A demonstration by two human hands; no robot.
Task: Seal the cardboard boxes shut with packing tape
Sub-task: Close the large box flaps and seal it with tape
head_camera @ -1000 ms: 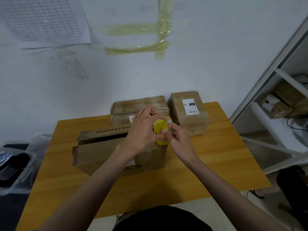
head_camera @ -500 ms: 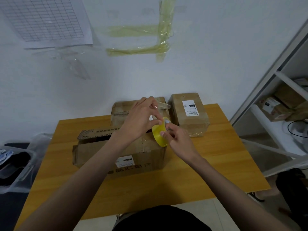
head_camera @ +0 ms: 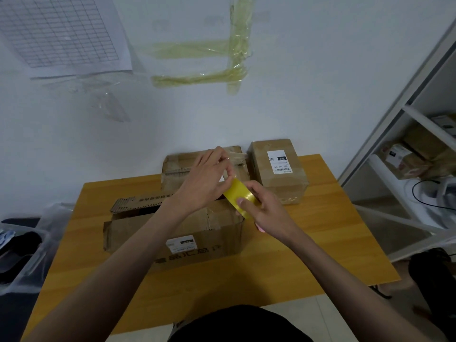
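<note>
Both hands on tape roll (head_camera: 240,198) now tilted lower over open box (head_camera: 187,228); right hand (head_camera: 265,209) fingers grip roll, left hand (head_camera: 206,182) fingertips pinch at its edge; tape end seemingly not yet freed.

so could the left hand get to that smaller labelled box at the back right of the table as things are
Probably yes. The smaller labelled box sits just right of both hands, nothing standing in front of it. But the left hand is pinching at the yellow tape roll, which the right hand grips, and would have to cross over that hand.

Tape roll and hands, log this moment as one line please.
right hand: holds yellow tape roll | left hand: pinches at roll's top edge | front box: flap open, untaped | step: freeing tape end
</note>
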